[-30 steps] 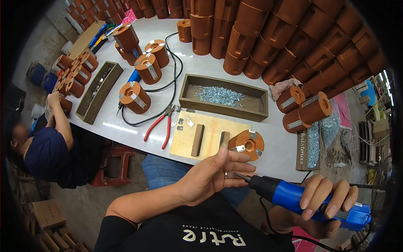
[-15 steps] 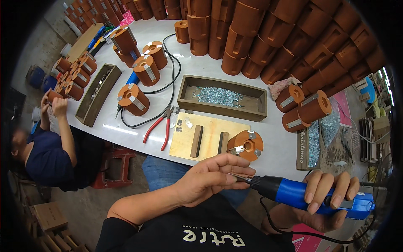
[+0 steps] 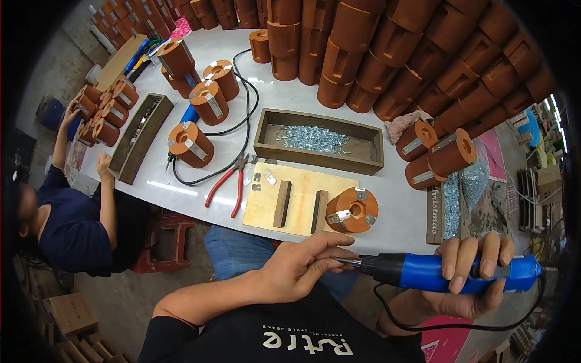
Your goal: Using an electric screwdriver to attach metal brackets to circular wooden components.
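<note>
My right hand (image 3: 475, 272) is wrapped round a blue electric screwdriver (image 3: 417, 270) with a black nose, held level over my lap in front of the table. The fingers of my left hand (image 3: 302, 263) are pinched together at the tip of its metal bit (image 3: 348, 262). Whatever small thing they may hold there is hidden. Just beyond, a brown round block (image 3: 363, 225) with a centre hole and small metal plates stands at the table's edge. It sits by the right end of a pale wooden board (image 3: 266, 212) bearing two dark wooden strips.
Beyond the board lies a wooden tray (image 3: 260, 142) of small screws. Red-handled pliers (image 3: 238, 193) rest left of the board. More brown blocks (image 3: 209, 100) stand near a black cable, and tall stacks (image 3: 351, 36) line the back. At the left a co-worker (image 3: 72, 224) handles blocks.
My left fingers have closed into a pinch at the bit's tip. The screwdriver has levelled, its rear end rising. The co-worker's hands have moved apart, one reaching farther up among the blocks.
</note>
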A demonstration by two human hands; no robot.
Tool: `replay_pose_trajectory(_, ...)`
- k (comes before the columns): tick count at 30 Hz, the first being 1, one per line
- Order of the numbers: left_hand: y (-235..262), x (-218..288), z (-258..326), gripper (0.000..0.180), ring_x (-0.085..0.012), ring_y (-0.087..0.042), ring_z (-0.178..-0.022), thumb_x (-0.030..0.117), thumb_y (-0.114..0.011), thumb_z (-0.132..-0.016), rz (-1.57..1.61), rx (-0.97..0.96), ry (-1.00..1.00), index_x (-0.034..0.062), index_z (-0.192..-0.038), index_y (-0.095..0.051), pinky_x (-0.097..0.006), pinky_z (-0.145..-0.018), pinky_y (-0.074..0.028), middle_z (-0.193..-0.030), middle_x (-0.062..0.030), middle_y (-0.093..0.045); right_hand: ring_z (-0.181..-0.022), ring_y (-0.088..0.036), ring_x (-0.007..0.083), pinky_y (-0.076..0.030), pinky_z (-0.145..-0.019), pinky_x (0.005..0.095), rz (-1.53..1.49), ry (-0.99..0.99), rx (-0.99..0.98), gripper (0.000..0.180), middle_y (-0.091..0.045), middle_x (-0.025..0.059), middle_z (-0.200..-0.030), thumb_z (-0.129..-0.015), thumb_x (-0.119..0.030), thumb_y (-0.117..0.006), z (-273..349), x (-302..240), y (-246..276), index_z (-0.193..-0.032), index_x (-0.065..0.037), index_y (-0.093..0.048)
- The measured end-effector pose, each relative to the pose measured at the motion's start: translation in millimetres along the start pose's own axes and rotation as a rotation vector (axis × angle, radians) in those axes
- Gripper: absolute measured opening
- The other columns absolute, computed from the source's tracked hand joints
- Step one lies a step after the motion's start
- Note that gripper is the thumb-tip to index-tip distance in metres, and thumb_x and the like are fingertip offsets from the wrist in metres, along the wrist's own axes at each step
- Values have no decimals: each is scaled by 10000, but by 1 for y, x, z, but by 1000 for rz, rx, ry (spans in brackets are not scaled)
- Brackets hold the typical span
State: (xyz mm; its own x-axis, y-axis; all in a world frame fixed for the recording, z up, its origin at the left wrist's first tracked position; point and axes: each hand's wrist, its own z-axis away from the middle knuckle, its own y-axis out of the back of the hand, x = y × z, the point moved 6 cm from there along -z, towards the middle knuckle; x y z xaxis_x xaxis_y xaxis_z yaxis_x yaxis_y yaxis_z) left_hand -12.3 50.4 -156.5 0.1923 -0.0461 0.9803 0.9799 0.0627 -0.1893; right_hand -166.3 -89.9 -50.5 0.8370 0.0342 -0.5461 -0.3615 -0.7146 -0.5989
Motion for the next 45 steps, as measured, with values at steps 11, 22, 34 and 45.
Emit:
replay_pose_trajectory(11,7,-25,6,269,-252,-615,-1127,-27,-386,-989,23,84,75,-62,-1247,-456,-323,-949,-531,-1186,-199,-614,-629,-550,190,-459,-628,377,-140,-71,154,283,-537,92,-954,-955,-214,-514,-2,11,38,-1168,-45,-432)
replay_pose_trajectory(22,19,-36,5,164,-207,-701,-833,57,-471,-993,-50,175,168,-48,-1107,-525,-286,-713,-588,-940,-165,-678,-631,-569,187,-475,-618,359,-47,-23,115,290,-550,93,-964,-952,-211,-524,2,8,32,-1177,-50,-436)
replay_pose_trajectory(34,9,-40,-4,175,-271,-712,-776,169,-518,-986,882,227,320,7,-1048,-544,-315,-645,-612,-952,-200,-681,-665,-578,189,-481,-637,363,-49,25,92,279,-547,80,-961,-965,-225,-509,1,7,22,-1169,-56,-422)
replay_pose_trajectory(45,2,-45,0,210,-230,-705,-758,212,-504,-999,961,145,296,7,-1026,-542,-267,-623,-594,-948,-176,-678,-646,-580,184,-489,-635,370,-35,41,95,274,-535,75,-940,-951,-218,-533,0,7,19,-1146,-61,-422)
